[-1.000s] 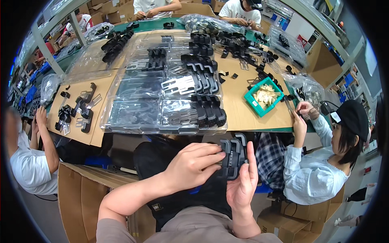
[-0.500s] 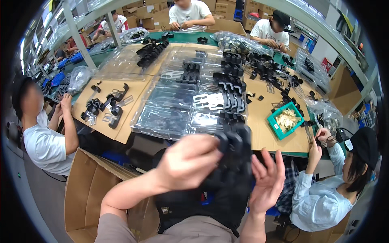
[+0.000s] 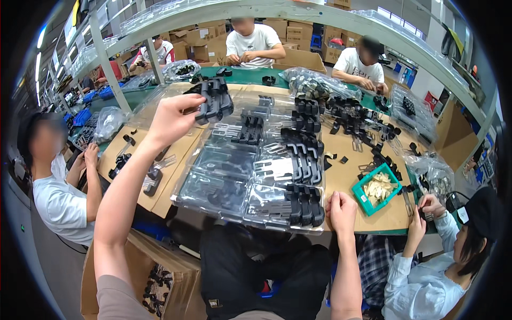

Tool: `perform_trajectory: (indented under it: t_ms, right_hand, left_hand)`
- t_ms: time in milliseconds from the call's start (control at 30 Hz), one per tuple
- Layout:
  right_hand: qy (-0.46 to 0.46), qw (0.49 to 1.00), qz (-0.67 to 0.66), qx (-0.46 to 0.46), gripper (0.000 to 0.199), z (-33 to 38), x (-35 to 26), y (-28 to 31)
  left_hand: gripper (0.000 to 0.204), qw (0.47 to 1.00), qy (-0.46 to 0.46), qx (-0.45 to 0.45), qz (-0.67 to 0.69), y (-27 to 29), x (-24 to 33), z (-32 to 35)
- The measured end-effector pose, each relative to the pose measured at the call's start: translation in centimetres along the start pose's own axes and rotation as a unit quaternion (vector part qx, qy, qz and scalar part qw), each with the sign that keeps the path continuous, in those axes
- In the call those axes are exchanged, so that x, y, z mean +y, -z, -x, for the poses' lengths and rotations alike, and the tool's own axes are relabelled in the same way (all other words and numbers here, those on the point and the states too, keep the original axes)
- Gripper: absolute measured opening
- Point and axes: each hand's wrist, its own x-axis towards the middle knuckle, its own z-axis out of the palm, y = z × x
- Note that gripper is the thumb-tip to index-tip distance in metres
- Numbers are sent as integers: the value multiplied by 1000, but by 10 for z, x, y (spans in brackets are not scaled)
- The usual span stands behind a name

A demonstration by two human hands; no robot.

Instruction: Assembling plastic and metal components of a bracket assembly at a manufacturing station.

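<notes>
My left hand (image 3: 178,120) is closed on a cluster of black plastic parts (image 3: 214,100), raised over the far left of the clear plastic tray (image 3: 213,184). Rows of black parts with flat metal prongs (image 3: 305,205) lie in the tray's right side and far middle; its near-left pockets show only clear plastic. Beside the tray's near right corner, my right hand (image 3: 343,213) rests by the table edge with its fingers curled. Whatever those fingers hold, if anything, is hidden.
A green bin (image 3: 377,189) of small cream-coloured pieces stands right of the tray, below loose black parts (image 3: 357,101). More parts (image 3: 152,178) lie at left. A cardboard box (image 3: 186,282) with black parts stands by my left side. Co-workers sit around the table (image 3: 333,149).
My left hand has carried the black parts from above my lap out to the far left. My right hand has gone from spread fingers to curled, beside the tray.
</notes>
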Motion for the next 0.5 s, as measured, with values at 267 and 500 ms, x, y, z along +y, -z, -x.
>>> perform_trajectory:
  t_ms: [267, 500]
  right_hand:
    - [66, 985, 144, 69, 27, 5, 9, -16]
    - [77, 986, 133, 56, 23, 3, 4, -16]
  left_hand:
    - [40, 986, 20, -140, -86, -71, -65, -103]
    - [44, 973, 44, -224, -46, -148, -134, -150]
